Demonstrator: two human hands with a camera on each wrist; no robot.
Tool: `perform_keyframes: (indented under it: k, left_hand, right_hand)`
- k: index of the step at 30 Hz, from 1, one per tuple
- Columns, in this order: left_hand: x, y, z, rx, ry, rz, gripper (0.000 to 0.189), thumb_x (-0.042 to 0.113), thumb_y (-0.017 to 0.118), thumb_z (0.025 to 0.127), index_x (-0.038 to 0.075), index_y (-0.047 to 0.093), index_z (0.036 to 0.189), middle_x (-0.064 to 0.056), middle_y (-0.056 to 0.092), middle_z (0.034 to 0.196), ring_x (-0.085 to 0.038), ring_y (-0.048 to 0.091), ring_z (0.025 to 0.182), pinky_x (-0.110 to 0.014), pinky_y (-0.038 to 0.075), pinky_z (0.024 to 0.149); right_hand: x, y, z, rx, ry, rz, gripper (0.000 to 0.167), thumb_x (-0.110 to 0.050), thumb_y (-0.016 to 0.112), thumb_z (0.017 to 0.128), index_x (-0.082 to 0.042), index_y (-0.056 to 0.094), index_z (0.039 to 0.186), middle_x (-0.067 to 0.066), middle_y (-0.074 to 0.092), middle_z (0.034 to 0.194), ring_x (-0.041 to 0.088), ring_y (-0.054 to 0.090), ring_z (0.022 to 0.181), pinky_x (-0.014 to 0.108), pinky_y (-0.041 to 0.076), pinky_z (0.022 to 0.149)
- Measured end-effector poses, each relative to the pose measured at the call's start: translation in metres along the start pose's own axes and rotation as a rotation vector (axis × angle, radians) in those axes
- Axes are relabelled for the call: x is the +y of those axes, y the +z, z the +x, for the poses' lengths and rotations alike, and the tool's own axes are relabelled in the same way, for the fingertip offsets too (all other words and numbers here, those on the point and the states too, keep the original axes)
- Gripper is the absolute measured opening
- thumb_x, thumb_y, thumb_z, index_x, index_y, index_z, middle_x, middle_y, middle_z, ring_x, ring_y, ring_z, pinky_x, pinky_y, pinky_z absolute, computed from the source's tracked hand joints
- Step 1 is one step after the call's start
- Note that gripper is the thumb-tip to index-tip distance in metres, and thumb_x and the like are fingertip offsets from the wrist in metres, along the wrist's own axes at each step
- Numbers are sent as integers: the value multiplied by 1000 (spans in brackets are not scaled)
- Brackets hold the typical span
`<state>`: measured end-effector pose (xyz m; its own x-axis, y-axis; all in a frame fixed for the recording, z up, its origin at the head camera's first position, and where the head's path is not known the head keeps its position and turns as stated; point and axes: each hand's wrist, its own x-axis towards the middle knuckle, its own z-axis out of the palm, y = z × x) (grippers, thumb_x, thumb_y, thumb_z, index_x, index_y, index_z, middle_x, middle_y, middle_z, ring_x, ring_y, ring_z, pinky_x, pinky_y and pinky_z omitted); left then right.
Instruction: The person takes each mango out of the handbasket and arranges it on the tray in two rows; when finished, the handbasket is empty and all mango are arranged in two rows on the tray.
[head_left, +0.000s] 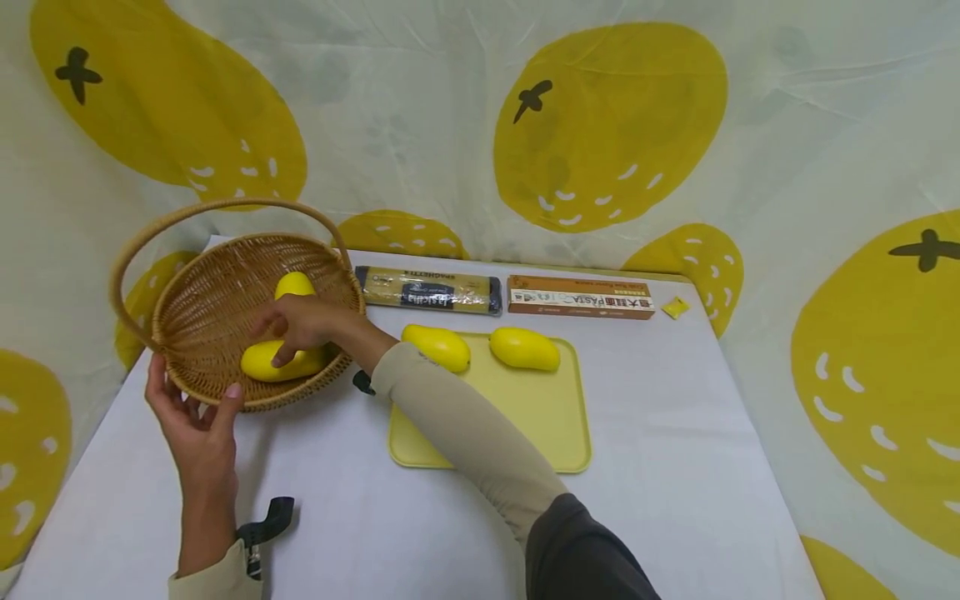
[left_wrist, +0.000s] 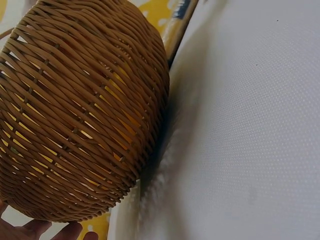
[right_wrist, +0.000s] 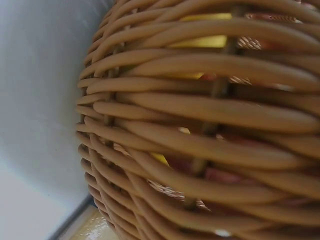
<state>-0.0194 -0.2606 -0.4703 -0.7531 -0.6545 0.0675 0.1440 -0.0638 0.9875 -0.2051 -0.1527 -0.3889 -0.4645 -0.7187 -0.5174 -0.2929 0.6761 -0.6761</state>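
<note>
A wicker basket [head_left: 213,312] with a tall arched handle tilts toward me on the left of the table. Inside it lie two yellow mangoes, a front mango [head_left: 262,363] and a back mango [head_left: 295,284]. My left hand [head_left: 197,425] holds the basket's front left edge, thumb at the rim and fingers around the side; its fingertips show below the weave in the left wrist view. Reaching in over the right rim, my right hand [head_left: 307,321] has its fingers spread above the front mango, the thumb overlapping it. Woven cane [right_wrist: 210,110] blocks most of the right wrist view.
A yellow tray [head_left: 525,425] with two mangoes [head_left: 524,348] sits mid-table, partly beneath my right forearm. Behind it are a spaghetti packet [head_left: 427,290], a brown pasta box [head_left: 580,297] and a small yellow wrapped piece [head_left: 675,307]. A patterned curtain hangs at the back.
</note>
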Motion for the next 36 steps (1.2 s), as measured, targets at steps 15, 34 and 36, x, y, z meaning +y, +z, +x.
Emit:
perform_keyframes:
  k: [15,34,36]
  left_hand:
    - [2,1,-1,-16,2,12,94,-4,72,95,35,24,165,0,26,172,-27,32,156,-34,32,129]
    - [2,0,-2,-15,-10,10,95,-3,73,95,36,23,166,0,25,172,-26,31,156,-32,31,130]
    - [2,0,-2,-12,-20,17,94,-1,73,96,37,23,165,1,25,172,-25,31,156,-33,30,130]
  right_hand:
    - [-1,10,2,-25,59,-74,67,-15,85,90,-39,62,148,-11,58,155,4,53,138,22,42,117]
    - [4,9,-5,29,-115,-81,68,-20,87,89,-36,60,149,-14,62,150,2,55,136,17,43,109]
    - [6,8,-6,54,-157,-79,69,-19,88,88,-35,60,150,-12,62,149,3,56,136,17,44,108]
